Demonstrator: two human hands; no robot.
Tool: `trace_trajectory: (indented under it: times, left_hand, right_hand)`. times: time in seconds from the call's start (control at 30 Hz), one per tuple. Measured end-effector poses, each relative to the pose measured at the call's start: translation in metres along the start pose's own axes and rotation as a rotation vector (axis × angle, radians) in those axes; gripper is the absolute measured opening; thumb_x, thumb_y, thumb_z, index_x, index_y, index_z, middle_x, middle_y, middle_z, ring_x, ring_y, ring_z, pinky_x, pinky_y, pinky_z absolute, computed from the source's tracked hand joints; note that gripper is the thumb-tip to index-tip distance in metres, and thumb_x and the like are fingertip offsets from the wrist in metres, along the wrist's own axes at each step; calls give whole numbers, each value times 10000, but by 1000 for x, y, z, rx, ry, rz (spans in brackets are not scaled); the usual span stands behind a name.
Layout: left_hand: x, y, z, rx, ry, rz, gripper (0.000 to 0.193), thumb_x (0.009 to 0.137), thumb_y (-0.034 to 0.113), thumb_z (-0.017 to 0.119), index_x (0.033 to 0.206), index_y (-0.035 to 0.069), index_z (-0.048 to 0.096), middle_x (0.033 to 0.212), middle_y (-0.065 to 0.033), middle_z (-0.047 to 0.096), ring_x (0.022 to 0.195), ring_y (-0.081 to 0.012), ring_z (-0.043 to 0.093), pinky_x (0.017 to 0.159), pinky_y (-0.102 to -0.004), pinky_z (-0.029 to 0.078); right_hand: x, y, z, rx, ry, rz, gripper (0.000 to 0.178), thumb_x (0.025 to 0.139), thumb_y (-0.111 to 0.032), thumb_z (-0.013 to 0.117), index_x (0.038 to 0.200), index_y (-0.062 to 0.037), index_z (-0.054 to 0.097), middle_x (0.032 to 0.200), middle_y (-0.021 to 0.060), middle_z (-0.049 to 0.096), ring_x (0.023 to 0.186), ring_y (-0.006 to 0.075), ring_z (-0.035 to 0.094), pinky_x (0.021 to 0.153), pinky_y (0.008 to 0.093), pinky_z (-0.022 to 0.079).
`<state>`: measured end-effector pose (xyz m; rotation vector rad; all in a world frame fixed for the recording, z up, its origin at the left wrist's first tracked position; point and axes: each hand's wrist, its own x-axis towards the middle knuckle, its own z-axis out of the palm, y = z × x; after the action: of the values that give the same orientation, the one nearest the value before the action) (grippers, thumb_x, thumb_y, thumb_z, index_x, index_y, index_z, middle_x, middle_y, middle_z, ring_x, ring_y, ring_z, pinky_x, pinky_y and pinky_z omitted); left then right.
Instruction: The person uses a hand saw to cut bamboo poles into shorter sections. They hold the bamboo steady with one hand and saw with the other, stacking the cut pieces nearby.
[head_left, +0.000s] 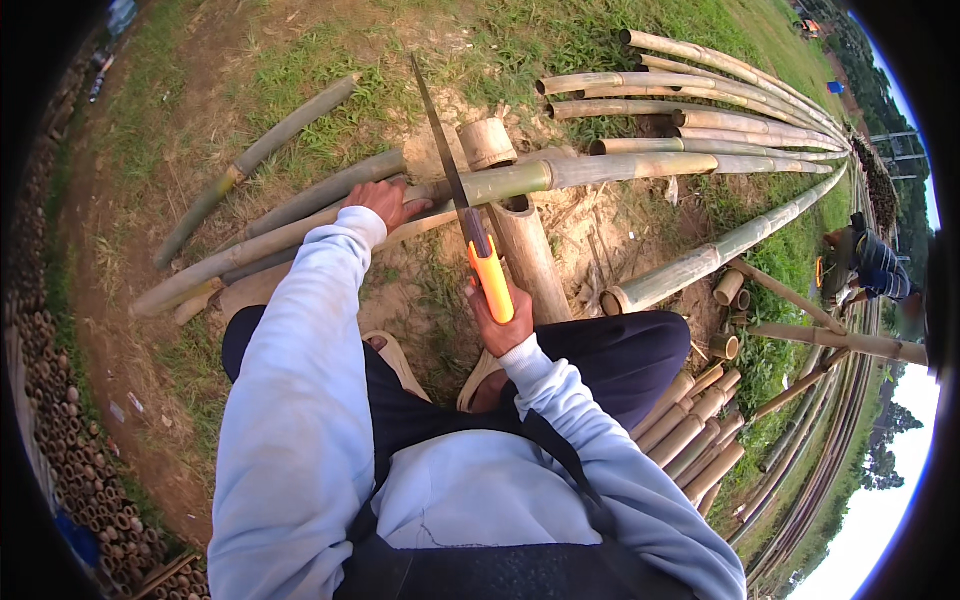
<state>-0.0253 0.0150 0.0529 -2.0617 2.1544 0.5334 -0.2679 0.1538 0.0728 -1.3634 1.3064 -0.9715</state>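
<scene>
My right hand [503,318] is closed round the orange handle of a hand saw [440,132]. The long dark blade points away from me and crosses a green bamboo pole [510,180]; whether its teeth have cut in cannot be made out. To the left of the blade, my left hand [383,205] rests on the same pole, its fingers wrapped over the top. Under the pole stand short, thick bamboo posts; one post [533,262] leans toward my knees, and a pale stub [487,144] rises just behind the pole.
Several long poles [700,90] fan out at the far right. Another thick pole [720,262] lies nearer. Cut bamboo lengths [690,435] are stacked beside my right knee. A loose piece [270,140] lies far left. Many cut tubes [80,460] fill the left edge. Another person [875,262] is at the right.
</scene>
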Motion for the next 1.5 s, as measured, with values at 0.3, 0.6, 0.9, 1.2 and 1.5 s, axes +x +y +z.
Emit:
trace_trajectory:
  times: [0.3, 0.6, 0.9, 1.2, 1.5]
  left_hand:
    - [-3, 5, 1, -40, -12, -54, 672, 1042, 590, 334, 1041, 41, 721, 1028, -226, 729, 1009, -386, 687, 930, -500, 494]
    - [-2, 3, 0, -41, -57, -71, 711, 1065, 584, 270, 1029, 43, 730, 969, -203, 739, 971, -388, 689, 906, -510, 499]
    - [7, 11, -2, -81, 33, -83, 641, 1067, 524, 308, 1039, 47, 735, 985, -236, 728, 975, -415, 685, 906, -522, 494]
    - [3, 1, 2, -99, 22, -106, 642, 1064, 521, 330, 952, 42, 741, 977, -228, 727, 952, -413, 691, 896, -527, 506]
    - [4, 9, 0, -83, 74, -72, 700, 1071, 553, 269, 1010, 53, 755, 977, -207, 741, 958, -392, 701, 926, -523, 507]
  right_hand:
    - [-31, -12, -11, -51, 41, 34, 176, 914, -123, 736, 847, 14, 647, 622, 68, 580, 587, 107, 521, 562, 313, 458]
    - [-85, -19, -35, -51, -37, 116, 145, 928, -98, 708, 902, 34, 655, 698, 67, 640, 644, 141, 609, 628, 299, 504]
    - [39, -12, 7, -33, 14, -48, 213, 912, -117, 735, 810, 33, 623, 599, 51, 527, 571, 102, 490, 544, 319, 426]
    - [-127, -44, -57, -200, -30, 6, 80, 934, -44, 660, 915, 33, 664, 692, 45, 625, 622, 111, 595, 584, 295, 485]
    - [9, 1, -3, 35, -54, 93, 117, 926, -85, 716, 895, 7, 650, 668, 2, 564, 617, 64, 499, 556, 267, 434]
